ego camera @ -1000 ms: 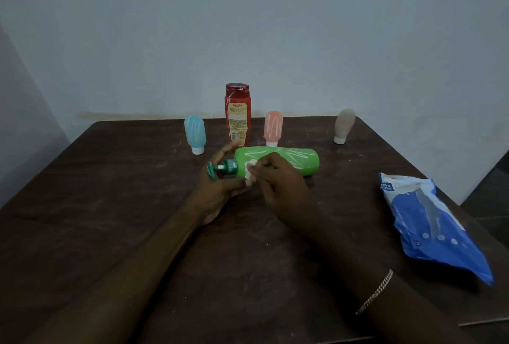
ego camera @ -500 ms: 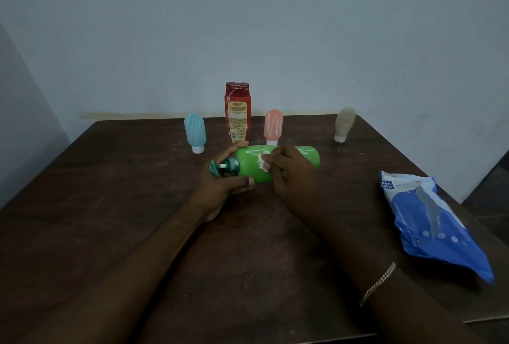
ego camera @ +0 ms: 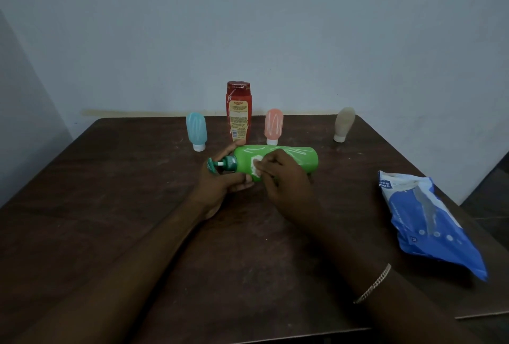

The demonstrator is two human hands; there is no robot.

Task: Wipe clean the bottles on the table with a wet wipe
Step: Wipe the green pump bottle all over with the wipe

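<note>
Head view. A green plastic pump bottle (ego camera: 308,163) marked with white scribbles lies on its side at the middle of a dark brown wooden table (ego camera: 110,206), pump head pointing left. The left hand (ego camera: 220,186) grips the bottle's neck end, thumb over the top and fingers curled beneath. The right hand (ego camera: 286,183) pinches a small white wet wipe (ego camera: 256,168) and presses it against the bottle's near side.

Just behind the bottle stand a tall red plastic bottle with a yellow label (ego camera: 238,112) and a pink squeeze tube on a white cap (ego camera: 273,126). The left thumb lies close to the red bottle's base. A pale blue squeeze tube (ego camera: 196,131) stands to the left and a beige squeeze tube (ego camera: 343,124) well apart to the right, near the far edge by the grey wall (ego camera: 275,26).

A blue and white wipe pack (ego camera: 424,219) lies close to the table's right edge. Bare tabletop extends left of the hands, and between the green bottle and the pack.

Compared with half a second earlier, the wipe sits lower on the bottle and slightly nearer the pump. The bottle, the four standing containers and the pack keep their places.
</note>
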